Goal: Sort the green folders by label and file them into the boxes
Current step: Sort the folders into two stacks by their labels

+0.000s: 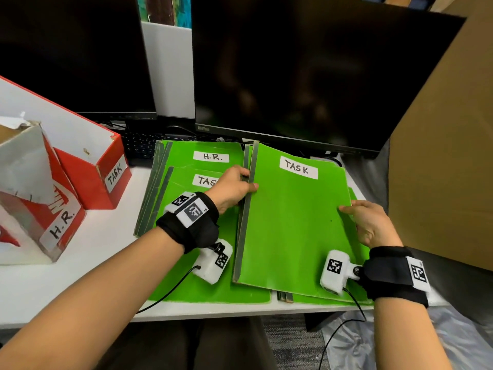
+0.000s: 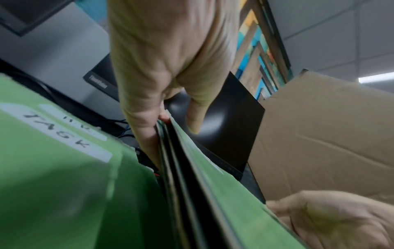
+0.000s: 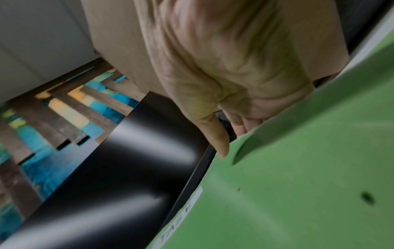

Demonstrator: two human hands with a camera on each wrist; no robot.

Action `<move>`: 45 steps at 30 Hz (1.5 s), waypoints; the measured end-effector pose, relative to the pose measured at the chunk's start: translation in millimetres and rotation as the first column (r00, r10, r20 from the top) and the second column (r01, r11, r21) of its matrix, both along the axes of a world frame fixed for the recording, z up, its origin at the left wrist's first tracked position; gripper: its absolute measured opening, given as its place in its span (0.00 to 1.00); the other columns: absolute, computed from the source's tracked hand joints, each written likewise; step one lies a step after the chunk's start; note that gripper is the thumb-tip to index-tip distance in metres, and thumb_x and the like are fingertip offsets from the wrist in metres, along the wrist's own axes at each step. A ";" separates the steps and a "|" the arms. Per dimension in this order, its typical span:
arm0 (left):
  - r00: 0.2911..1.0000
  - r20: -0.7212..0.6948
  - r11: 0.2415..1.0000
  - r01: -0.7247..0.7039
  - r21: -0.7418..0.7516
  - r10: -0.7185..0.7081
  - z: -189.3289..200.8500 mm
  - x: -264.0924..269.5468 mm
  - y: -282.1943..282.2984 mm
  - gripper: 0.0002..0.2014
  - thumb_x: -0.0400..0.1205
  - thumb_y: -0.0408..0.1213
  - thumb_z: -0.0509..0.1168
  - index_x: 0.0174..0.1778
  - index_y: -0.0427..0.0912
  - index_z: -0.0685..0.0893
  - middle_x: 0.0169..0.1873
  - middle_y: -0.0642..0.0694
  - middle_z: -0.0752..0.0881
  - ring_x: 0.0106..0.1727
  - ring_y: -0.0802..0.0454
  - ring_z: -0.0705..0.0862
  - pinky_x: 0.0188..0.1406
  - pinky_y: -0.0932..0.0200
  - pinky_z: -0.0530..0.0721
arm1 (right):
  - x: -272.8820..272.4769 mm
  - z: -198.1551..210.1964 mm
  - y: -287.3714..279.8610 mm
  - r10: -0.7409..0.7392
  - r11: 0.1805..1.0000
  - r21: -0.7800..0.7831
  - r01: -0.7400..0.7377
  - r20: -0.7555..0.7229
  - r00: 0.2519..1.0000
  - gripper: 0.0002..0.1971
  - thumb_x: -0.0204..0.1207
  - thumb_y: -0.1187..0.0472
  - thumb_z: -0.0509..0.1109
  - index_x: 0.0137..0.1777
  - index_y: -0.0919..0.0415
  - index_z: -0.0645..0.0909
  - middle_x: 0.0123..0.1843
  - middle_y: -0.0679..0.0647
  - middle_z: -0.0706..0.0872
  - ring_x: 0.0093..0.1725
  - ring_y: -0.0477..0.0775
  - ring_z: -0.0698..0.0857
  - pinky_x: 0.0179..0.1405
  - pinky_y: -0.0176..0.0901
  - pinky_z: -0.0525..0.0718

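A green folder labelled TASK [image 1: 296, 222] is lifted off the right pile, tilted up at its spine. My left hand [image 1: 234, 186] grips the dark spine [image 2: 179, 168], thumb on top and fingers under it. My right hand [image 1: 370, 222] holds the folder's right edge [image 3: 298, 151], thumb on the cover and fingers beneath. To the left lie more green folders, one labelled H.R. [image 1: 213, 157] and one labelled TASK [image 1: 205, 180] on top of it. Two red and white boxes stand at the left: TASK [image 1: 106, 172] and H.R. [image 1: 48, 209].
Two dark monitors [image 1: 306, 76] stand behind the folders, with a keyboard [image 1: 141, 148] under them. A big cardboard sheet [image 1: 448, 156] leans at the right. More green folders [image 1: 320, 299] lie under the lifted one. The white desk [image 1: 80, 276] shows in front of the boxes.
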State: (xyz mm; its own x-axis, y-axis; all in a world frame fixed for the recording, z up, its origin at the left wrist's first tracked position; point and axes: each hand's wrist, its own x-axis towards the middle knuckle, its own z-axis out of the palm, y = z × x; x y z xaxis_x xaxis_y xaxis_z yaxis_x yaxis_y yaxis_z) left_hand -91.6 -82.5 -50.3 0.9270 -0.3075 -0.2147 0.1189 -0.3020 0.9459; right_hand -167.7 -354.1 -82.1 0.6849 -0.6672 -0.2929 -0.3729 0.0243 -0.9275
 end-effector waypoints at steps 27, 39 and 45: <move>0.970 -0.209 0.972 -0.164 -0.170 0.127 -10.2 7.7 39.3 0.23 0.86 0.40 0.60 0.76 0.37 0.66 0.62 0.37 0.80 0.62 0.41 0.79 0.59 0.41 0.80 | 21.5 -15.2 31.8 0.069 0.994 -0.082 -0.074 -0.059 0.996 0.14 0.80 0.71 0.64 0.32 0.62 0.72 0.29 0.58 0.75 0.23 0.52 0.75 0.26 0.39 0.68; 0.997 -0.074 0.645 0.044 0.763 0.020 -9.7 28.6 124.5 0.31 0.78 0.29 0.71 0.71 0.26 0.61 0.57 0.29 0.83 0.46 0.34 0.88 0.44 0.40 0.88 | 8.5 -11.2 0.1 -0.035 0.953 -0.302 -0.014 -0.156 0.987 0.28 0.72 0.60 0.77 0.68 0.67 0.70 0.54 0.65 0.80 0.52 0.62 0.83 0.48 0.51 0.81; 0.999 -0.044 0.475 0.037 0.879 0.004 -2.7 31.6 136.1 0.43 0.76 0.36 0.74 0.78 0.26 0.53 0.66 0.29 0.78 0.63 0.35 0.83 0.46 0.52 0.82 | -11.5 -17.4 -20.8 -0.138 0.913 -0.401 -0.077 -0.480 0.866 0.46 0.53 0.52 0.85 0.70 0.63 0.67 0.70 0.67 0.76 0.69 0.70 0.76 0.69 0.64 0.76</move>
State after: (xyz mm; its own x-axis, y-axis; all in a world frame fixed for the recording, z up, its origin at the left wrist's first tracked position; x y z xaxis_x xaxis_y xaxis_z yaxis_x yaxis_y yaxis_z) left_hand -60.0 53.6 -53.0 0.9096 0.0462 -0.4130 0.1302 -0.9754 0.1776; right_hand -179.3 -374.8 -99.5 0.5003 -0.8160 -0.2896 -0.7827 -0.2832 -0.5542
